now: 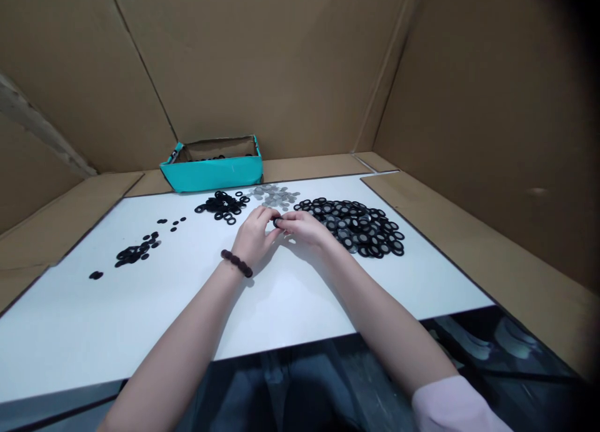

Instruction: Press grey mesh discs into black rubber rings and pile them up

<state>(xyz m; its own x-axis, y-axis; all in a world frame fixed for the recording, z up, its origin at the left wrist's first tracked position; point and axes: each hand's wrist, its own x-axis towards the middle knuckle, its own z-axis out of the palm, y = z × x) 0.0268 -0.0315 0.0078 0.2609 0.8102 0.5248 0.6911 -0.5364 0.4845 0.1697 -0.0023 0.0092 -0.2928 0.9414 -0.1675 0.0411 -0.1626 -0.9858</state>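
Both hands meet over the middle of the white board, fingertips pinched together. Between them is a small black ring [277,222], partly covered by the fingers. My left hand [255,233], with a dark bead bracelet at its wrist, grips the ring from the left. My right hand [302,227] pinches it from the right. Just right of my right hand spreads a large heap of black rings with grey centres [360,226]. Behind the hands lie loose grey discs [275,196]. To their left is a pile of open black rings [220,204].
A turquoise open box [213,174] with dark pieces inside stands at the back. Small black discs [135,252] are scattered at the left of the white board [182,307]. Cardboard walls [262,63] enclose the back and sides.
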